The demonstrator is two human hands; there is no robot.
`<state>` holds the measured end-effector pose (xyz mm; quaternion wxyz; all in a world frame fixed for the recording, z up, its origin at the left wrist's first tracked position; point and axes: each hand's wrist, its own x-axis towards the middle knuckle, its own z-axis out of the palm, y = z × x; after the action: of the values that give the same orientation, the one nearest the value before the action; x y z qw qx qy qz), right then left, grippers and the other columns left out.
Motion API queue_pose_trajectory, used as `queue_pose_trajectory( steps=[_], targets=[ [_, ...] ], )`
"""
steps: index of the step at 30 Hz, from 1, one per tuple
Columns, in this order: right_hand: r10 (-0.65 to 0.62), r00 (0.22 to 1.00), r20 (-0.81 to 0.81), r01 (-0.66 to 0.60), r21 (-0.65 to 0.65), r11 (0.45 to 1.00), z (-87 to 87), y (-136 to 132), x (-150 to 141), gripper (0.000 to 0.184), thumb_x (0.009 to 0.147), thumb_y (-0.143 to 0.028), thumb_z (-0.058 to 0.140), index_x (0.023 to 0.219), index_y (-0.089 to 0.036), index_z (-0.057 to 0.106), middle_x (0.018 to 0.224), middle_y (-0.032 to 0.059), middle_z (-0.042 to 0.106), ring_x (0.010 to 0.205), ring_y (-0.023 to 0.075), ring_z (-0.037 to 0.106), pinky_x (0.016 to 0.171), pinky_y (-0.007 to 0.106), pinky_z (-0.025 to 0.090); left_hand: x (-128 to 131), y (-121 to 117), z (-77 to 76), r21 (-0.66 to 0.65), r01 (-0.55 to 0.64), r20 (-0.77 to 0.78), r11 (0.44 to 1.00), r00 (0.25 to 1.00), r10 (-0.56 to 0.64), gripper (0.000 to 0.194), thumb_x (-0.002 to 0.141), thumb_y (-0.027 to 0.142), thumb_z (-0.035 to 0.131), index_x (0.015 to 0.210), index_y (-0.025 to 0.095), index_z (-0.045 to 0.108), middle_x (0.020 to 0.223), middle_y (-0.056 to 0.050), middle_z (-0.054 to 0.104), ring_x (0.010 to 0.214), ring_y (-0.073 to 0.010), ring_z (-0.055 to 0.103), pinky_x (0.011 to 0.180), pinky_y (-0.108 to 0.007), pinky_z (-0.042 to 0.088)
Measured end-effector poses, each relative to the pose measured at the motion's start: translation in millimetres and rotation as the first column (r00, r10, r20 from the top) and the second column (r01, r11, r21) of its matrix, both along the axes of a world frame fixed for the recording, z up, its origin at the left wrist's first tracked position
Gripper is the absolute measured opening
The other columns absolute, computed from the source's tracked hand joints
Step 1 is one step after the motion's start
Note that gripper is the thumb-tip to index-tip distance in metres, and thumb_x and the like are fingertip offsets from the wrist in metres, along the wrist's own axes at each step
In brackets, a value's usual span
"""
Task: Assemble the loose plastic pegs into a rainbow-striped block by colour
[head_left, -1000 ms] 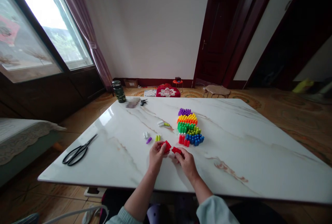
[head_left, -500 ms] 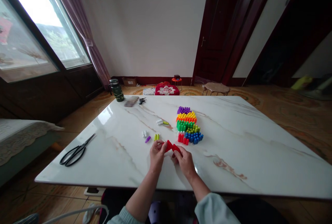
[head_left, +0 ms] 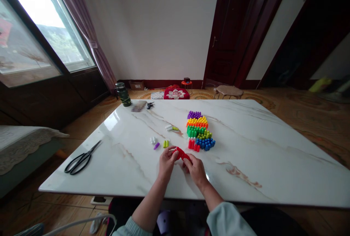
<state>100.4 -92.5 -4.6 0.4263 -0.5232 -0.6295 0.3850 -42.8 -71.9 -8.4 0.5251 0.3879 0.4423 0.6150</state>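
Between my two hands, just above the table's near part, is a cluster of red pegs (head_left: 181, 153). My left hand (head_left: 166, 160) pinches its left end. With bent fingers, my right hand (head_left: 194, 167) grips the right end; some of those fingertips are hidden. Beyond my right hand stand red pegs with white ones (head_left: 193, 145), beside blue pegs (head_left: 205, 144). Green pegs (head_left: 193, 131), lime pegs (head_left: 205, 134), orange and yellow pegs (head_left: 197, 122) and purple pegs (head_left: 194, 114) are grouped farther back. Close to my left hand lie two lime pegs (head_left: 166, 144) and a purple peg (head_left: 156, 146).
Black-handled scissors (head_left: 82, 158) lie at the left on the marble-patterned table (head_left: 246, 148). White pegs (head_left: 152, 140) and a white-and-lime piece (head_left: 171, 128) lie left of the groups. A camouflage bottle (head_left: 123, 94) and keys (head_left: 150, 105) are at the far left edge.
The red pieces in my two hands, earlier angled apart with a notch between them, now form one straighter line. My hands have barely moved.
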Motion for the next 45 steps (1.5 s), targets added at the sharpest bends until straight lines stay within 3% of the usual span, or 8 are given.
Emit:
queue_pose_trajectory(
  steps=[6,12,19,22,26,29,32,45],
  targets=[
    [0.002,0.997,0.081,-0.005,0.034,0.999,-2.5,2.1,1.5,0.028,0.091,-0.039,0.046,0.081,-0.02,0.064,0.053,-0.0012,0.059,0.046,0.0142,0.053,0.05,0.024,0.039,-6.9,1.5,-7.5,0.001,0.107,-0.233,0.994,0.967,-0.103,0.042,0.075,0.047,0.072,0.097,0.011,0.074,0.081,-0.008,0.075,0.07,-0.0189,0.069,0.064,-0.026,0.055],
    [-0.048,0.983,0.175,0.032,0.092,0.995,-3.4,1.1,4.0,0.024,0.09,-0.032,0.045,0.086,-0.019,0.065,0.057,-0.0002,0.061,0.053,0.0158,0.056,0.055,0.025,0.04,-3.4,-6.0,-3.1,0.01,0.171,-0.29,0.985,0.944,-0.16,0.04,0.08,0.046,0.067,0.098,0.011,0.073,0.075,-0.005,0.073,0.065,-0.0179,0.067,0.059,-0.024,0.054],
    [-0.071,0.97,0.232,-0.005,0.313,0.95,-0.7,-2.8,-0.7,0.017,0.088,-0.028,0.053,0.094,-0.02,0.067,0.093,0.007,0.066,0.085,0.0203,0.062,0.076,0.029,0.049,-4.5,-6.5,3.8,0.121,0.06,-0.358,0.991,0.934,-0.013,0.036,0.081,0.043,0.065,0.1,0.013,0.073,0.09,-0.008,0.074,0.075,-0.0196,0.068,0.064,-0.026,0.055],
    [-0.185,0.946,0.265,0.058,0.423,0.904,0.5,-8.4,-0.7,0.018,0.087,-0.025,0.054,0.099,-0.02,0.067,0.098,0.0084,0.063,0.094,0.0224,0.06,0.082,0.033,0.049,-3.3,-10.2,7.6,0.234,0.128,-0.488,0.964,0.873,0.002,0.024,0.082,0.035,0.065,0.094,0.017,0.075,0.088,-0.008,0.074,0.077,-0.0188,0.067,0.065,-0.026,0.054],
    [-0.221,0.948,0.228,0.116,0.401,0.909,2.1,-10.6,16.1,0.019,0.088,-0.026,0.051,0.097,-0.02,0.066,0.091,0.0074,0.066,0.081,0.02,0.062,0.071,0.03,0.05,0.6,-13.0,10.5,0.278,0.191,-0.539,0.941,0.842,-0.012,0.025,0.082,0.031,0.065,0.103,0.021,0.073,0.099,-0.008,0.073,0.083,-0.0182,0.066,0.065,-0.025,0.055],
    [-0.396,0.91,0.122,0.341,0.325,0.882,2.3,-2.5,40.9,0.025,0.084,-0.034,0.057,0.1,-0.017,0.064,0.088,0.0083,0.069,0.072,0.0194,0.062,0.066,0.03,0.05,1.6,-8.5,6.0,0.171,0.103,-0.422,0.98,0.907,-0.022,0.036,0.084,0.038,0.061,0.115,0.02,0.066,0.108,-0.011,0.069,0.081,-0.0174,0.066,0.057,-0.024,0.055],
    [-0.523,0.848,0.092,0.489,0.245,0.837,-0.9,9.3,64.6,0.034,0.078,-0.041,0.061,0.1,-0.015,0.063,0.08,0.0075,0.071,0.066,0.0201,0.063,0.064,0.031,0.05,1.6,-3.0,-1.2,0.092,0.041,-0.359,0.995,0.933,-0.005,0.034,0.085,0.043,0.058,0.103,0.016,0.068,0.094,-0.009,0.069,0.073,-0.0162,0.067,0.054,-0.023,0.055],
    [-0.548,0.819,0.171,0.492,0.283,0.823,-12.3,25.0,71.9,0.044,0.079,-0.049,0.054,0.102,-0.013,0.063,0.081,0.0145,0.073,0.071,0.0261,0.068,0.069,0.036,0.051,3.0,-3.6,1.7,0.097,0.038,-0.423,0.995,0.906,0.006,0.031,0.083,0.045,0.059,0.084,0.016,0.069,0.066,-0.003,0.065,0.058,-0.0148,0.063,0.053,-0.023,0.05]
  ],
)
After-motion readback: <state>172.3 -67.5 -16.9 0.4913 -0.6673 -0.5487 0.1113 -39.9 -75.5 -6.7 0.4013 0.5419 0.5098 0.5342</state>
